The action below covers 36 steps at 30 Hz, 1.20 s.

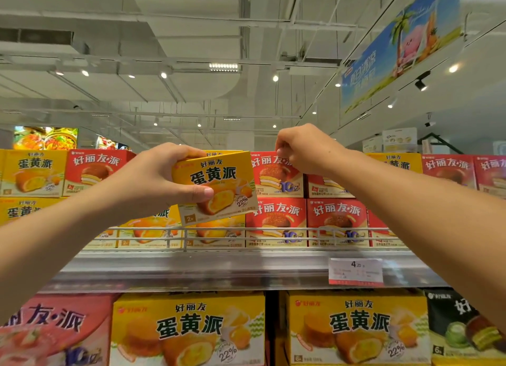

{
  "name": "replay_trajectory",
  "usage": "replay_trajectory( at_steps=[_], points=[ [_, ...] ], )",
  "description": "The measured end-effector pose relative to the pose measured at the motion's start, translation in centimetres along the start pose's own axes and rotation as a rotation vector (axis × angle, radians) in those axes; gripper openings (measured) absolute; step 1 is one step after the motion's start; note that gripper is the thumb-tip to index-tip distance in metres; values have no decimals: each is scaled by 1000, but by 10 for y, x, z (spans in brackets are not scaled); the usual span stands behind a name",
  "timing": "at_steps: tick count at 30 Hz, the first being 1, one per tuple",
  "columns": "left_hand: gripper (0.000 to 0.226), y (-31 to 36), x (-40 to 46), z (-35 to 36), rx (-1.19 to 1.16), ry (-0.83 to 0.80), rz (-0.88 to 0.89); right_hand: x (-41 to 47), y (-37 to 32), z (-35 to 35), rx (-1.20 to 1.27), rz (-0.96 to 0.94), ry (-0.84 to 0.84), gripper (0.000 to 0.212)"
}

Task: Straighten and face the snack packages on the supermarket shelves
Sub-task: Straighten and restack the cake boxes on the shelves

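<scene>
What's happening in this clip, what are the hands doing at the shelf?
A person is tidying boxed snacks on the top shelf. The left hand grips a small yellow box, held tilted in front of the stacked yellow boxes, not yet set in place. The right hand pinches the top edge of a red box in the upper row beside it. The other red and yellow boxes around them stand facing forward behind the wire rail.

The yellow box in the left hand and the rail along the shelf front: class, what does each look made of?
Yellow box: likely printed cardboard with a slight sheen, going by its crisp folded edges and flat faces. Left hand grips it.
Rail: apparently thin metal wire, pale and glossy, judging by its slim straight bars.
</scene>
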<state>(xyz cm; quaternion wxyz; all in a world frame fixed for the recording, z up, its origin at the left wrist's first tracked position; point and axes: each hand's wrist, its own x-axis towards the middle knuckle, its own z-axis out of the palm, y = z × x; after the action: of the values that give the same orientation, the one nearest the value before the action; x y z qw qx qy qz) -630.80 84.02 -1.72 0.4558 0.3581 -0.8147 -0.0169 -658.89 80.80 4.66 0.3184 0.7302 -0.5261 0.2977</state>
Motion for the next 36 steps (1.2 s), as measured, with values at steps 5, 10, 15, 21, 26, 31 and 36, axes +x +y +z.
replay_trajectory(
  at_steps=[5, 10, 15, 21, 26, 31, 36],
  points=[
    [79, 2, -2, 6, -9, -28, 16, -8, 7, -2, 124, 22, -40, 26],
    [76, 5, 0, 10, 5, -20, 17, -22, 40, -23, 67, 113, -90, 44],
    [76, 10, -2, 20, -3, -21, 13, -27, 45, -19, -65, 130, -230, 46],
    [83, 24, -2, 34, 26, -57, 32, -28, 46, -17, -30, 123, -179, 48],
    [72, 33, 1, 43, 6, -84, 41, -41, 51, -18, 71, 100, -177, 58],
    [78, 44, 7, 57, 55, -65, 51, -63, 91, -47, -24, 207, -153, 68],
    [86, 60, 8, 72, 153, -63, 73, -85, 118, -54, -108, 345, -374, 77]
  ],
)
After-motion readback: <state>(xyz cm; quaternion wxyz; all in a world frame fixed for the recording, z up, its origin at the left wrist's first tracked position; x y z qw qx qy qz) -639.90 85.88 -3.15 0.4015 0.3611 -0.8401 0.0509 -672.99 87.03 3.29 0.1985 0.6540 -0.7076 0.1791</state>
